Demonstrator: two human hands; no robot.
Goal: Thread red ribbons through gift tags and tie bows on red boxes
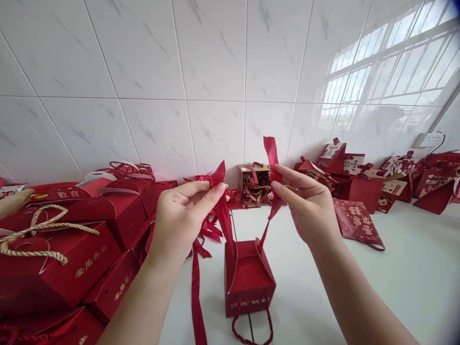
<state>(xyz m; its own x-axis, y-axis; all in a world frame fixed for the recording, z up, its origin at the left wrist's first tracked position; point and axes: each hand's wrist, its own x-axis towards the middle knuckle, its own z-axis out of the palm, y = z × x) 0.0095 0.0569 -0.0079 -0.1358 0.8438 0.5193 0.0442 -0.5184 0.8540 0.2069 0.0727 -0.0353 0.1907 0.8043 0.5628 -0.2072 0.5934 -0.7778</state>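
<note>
A small red gift box [248,282] stands on the white table, its top flaps folded inward and a twisted red cord handle [271,330] hanging at its front. A red ribbon [224,223] rises from the box's top in two ends. Above the box on the left, my left hand [190,206] pinches one end between thumb and fingers. My right hand [305,201] pinches the other end, which sticks up past the fingertips. Both ends are held apart, with no knot visible between them. Another long ribbon strip [196,292] hangs left of the box.
Larger red boxes [46,268] are stacked at left, one with a gold rope. An open box of ribbons [256,184] stands by the tiled wall. Several red gift boxes [366,187] and a flat red bag [357,220] lie at right. Another person's hand [16,201] shows at far left.
</note>
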